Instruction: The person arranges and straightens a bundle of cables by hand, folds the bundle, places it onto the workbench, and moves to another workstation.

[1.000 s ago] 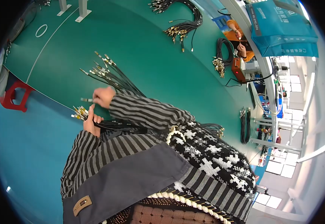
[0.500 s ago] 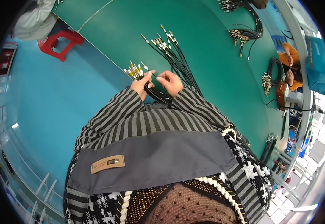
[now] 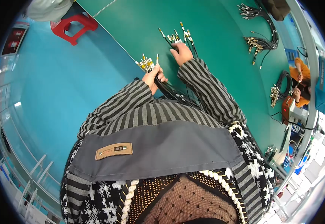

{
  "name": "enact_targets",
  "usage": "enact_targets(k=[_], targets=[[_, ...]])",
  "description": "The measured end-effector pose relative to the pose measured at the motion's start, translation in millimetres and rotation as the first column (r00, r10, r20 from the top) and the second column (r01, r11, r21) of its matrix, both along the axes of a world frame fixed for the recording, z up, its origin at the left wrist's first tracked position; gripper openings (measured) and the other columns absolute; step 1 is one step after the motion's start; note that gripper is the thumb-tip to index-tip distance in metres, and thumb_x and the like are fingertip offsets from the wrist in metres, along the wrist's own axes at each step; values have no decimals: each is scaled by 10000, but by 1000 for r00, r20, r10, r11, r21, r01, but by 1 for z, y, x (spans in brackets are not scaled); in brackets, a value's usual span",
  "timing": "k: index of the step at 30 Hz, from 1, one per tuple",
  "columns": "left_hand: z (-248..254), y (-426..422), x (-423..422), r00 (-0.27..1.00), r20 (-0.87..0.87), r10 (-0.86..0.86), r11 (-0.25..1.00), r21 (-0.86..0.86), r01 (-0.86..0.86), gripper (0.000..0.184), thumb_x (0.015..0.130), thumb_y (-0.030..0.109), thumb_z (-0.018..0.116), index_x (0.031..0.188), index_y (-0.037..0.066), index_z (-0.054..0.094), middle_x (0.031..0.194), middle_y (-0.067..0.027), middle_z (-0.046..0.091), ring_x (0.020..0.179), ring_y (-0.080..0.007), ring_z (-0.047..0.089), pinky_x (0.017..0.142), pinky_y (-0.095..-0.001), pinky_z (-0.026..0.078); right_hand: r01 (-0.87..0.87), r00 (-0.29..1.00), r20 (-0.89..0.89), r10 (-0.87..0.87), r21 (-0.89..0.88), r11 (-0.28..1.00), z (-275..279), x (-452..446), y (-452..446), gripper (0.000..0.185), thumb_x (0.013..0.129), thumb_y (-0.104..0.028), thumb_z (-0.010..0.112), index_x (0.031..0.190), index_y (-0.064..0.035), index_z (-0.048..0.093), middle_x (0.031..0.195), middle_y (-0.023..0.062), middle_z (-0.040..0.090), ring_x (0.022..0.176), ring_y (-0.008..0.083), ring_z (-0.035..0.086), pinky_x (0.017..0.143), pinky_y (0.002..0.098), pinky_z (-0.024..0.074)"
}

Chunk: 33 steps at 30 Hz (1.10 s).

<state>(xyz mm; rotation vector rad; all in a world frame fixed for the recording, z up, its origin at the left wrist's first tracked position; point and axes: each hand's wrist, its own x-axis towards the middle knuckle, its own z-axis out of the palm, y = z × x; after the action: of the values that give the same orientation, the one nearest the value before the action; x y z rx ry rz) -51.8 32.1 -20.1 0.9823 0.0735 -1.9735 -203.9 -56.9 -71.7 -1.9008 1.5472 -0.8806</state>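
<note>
My left hand (image 3: pixel 154 77) is closed around a bundle of black cables (image 3: pixel 166 89). Their connector ends, white with gold-coloured tips (image 3: pixel 146 63), stick up past the thumb, and one stands a little apart from the others. The cables run down toward my lap and pass behind the apron edge. Over the green table, my right hand (image 3: pixel 183 54) reaches onto a second group of black cables (image 3: pixel 193 49) with white and gold ends (image 3: pixel 175 36). Thumb and fingers there look apart, touching or just above the cables; the fingertips are partly hidden.
Coiled black cables (image 3: pixel 272 31) lie at the far right of the green table (image 3: pixel 222 48). Nearer is another coil (image 3: pixel 282 80), beside a brown box-shaped device (image 3: pixel 287 108). A person in orange sleeves (image 3: pixel 302 67) works there. A red stool (image 3: pixel 75 28) stands at upper left.
My right hand has left the left hand's bundle and moved up and right to the cables on the table. My left hand still holds its bundle. The whole view has shifted slightly.
</note>
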Motion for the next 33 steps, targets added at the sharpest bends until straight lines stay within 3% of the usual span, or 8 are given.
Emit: enact_targets(k=[4,14,18,20,23,27,29,33], targets=[[3,1,4,984,122,-131,989,-55,139,160,816,213,553,887,72,533,503,22,354,461,-91,388,556,-251,381,-24,824,-559,-92,-196,980,-21,23,-36,220,721,-181,576,905,-65,545,839,91,557,721,241,530,615,309,437],[-8,-1,-1,984,171,-40,998,-30,46,138,800,150,549,901,57,538,461,29,328,430,-96,362,507,-251,376,-81,874,-472,119,99,992,-23,48,-27,253,716,-141,523,951,-107,434,856,110,525,700,322,527,588,403,432],[-11,-1,-2,981,190,-24,999,-41,32,156,781,127,567,912,44,549,472,20,345,426,-96,355,471,-252,374,-145,835,-545,75,-86,986,-32,37,-40,301,671,-112,511,962,-133,438,776,88,489,530,303,510,429,388,409],[-13,1,-3,981,195,-14,999,-31,21,170,769,111,579,920,35,556,480,15,357,424,-96,351,448,-252,373,-138,793,-605,65,-75,988,-27,35,-50,291,623,-86,523,906,-121,466,831,74,498,741,276,518,563,370,435],[4,2,-6,993,109,-54,997,-41,59,154,814,102,506,953,45,542,474,20,295,435,-104,328,521,-261,389,-173,863,-488,-129,-526,833,4,34,-50,276,544,-86,550,805,-117,470,950,55,487,889,252,446,770,344,355],[16,-1,-6,991,108,-75,995,-51,81,158,815,124,516,956,53,530,478,13,306,450,-115,338,548,-273,383,-217,926,-375,40,-443,870,34,32,-32,268,581,-77,541,840,-88,475,939,67,515,851,258,487,726,334,379],[19,1,-8,991,111,-74,997,-23,77,154,815,133,520,950,58,527,479,10,309,452,-119,338,555,-278,382,-149,989,40,145,103,983,38,31,-14,256,660,-95,525,909,-64,471,821,78,551,669,250,517,602,302,408],[11,4,-9,993,113,-19,1000,-5,19,158,797,143,549,925,56,520,483,2,312,451,-124,340,529,-283,373,-310,933,219,286,86,947,65,26,27,148,771,-165,482,849,-42,503,700,86,560,558,261,499,522,305,400]])
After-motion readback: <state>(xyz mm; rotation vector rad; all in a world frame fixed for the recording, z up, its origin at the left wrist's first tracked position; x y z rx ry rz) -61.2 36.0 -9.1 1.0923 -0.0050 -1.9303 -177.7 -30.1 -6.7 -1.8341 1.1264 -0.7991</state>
